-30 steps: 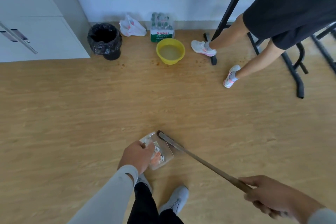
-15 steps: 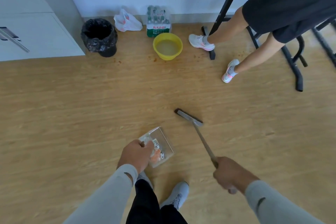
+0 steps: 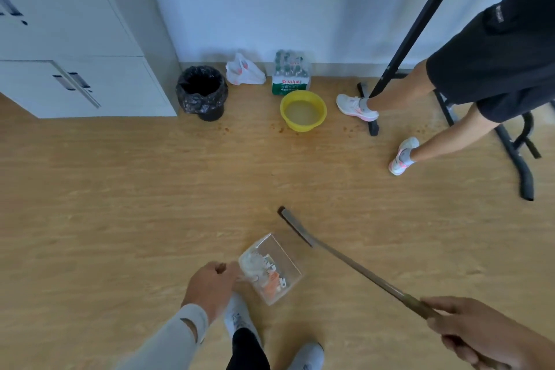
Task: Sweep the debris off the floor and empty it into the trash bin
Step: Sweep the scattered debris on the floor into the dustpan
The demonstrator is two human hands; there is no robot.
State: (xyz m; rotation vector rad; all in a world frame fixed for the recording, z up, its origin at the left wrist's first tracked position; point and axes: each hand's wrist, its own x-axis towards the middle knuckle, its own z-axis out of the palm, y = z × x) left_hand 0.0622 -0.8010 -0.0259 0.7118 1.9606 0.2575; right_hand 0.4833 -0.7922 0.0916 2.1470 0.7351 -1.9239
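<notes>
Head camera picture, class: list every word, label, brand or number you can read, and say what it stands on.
Pack of bottles: red characters on its green and white label, too blurred to quote with certainty.
Black shorts of the standing person: a small pale mark, unreadable.
White plastic bag: red print, unreadable.
Scraps in the clear dustpan: no legible text.

- Indoor room, most likely an office or a utility space rather than a lived-in home.
- Pale metal cabinet [image 3: 75, 48] with slim door handles, standing against the left side.
- Plain light wall [image 3: 270, 0]; wood-look floor [image 3: 120, 189].
- Bin [image 3: 201, 92] lined with a black bag, by the cabinet.
- Shrink-wrapped pack of water bottles [image 3: 290, 75] and a white plastic bag [image 3: 244, 70] left at the wall.
- Yellow basin [image 3: 303, 110] of liquid on the floor.
- Black metal stand [image 3: 420, 19] with splayed feet; a second person beside it.
</notes>
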